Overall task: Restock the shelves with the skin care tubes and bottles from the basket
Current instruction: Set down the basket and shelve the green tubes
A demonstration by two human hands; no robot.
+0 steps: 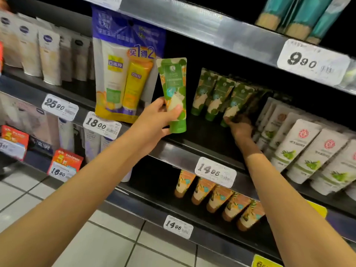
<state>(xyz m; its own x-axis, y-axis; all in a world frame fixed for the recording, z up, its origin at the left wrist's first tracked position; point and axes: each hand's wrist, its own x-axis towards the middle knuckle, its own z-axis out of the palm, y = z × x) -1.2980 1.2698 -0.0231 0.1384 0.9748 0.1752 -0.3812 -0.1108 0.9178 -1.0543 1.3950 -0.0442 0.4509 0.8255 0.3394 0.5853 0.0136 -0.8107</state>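
My left hand (158, 120) holds a green leaf-patterned tube (174, 87) upright, cap down, in front of the middle shelf (179, 151). To its right, a row of matching green tubes (215, 95) stands on that shelf. My right hand (239, 126) reaches deep into the shelf and grips the base of the rightmost green tubes (238, 101); its fingers are partly lost in shadow. The basket is out of view.
White tubes with green print (304, 149) fill the shelf to the right. Orange tubes (217, 197) line the shelf below. A hanging two-tube promo pack (125, 74) sits left of my left hand. Price tags (215, 171) edge each shelf. Tiled floor lies bottom left.
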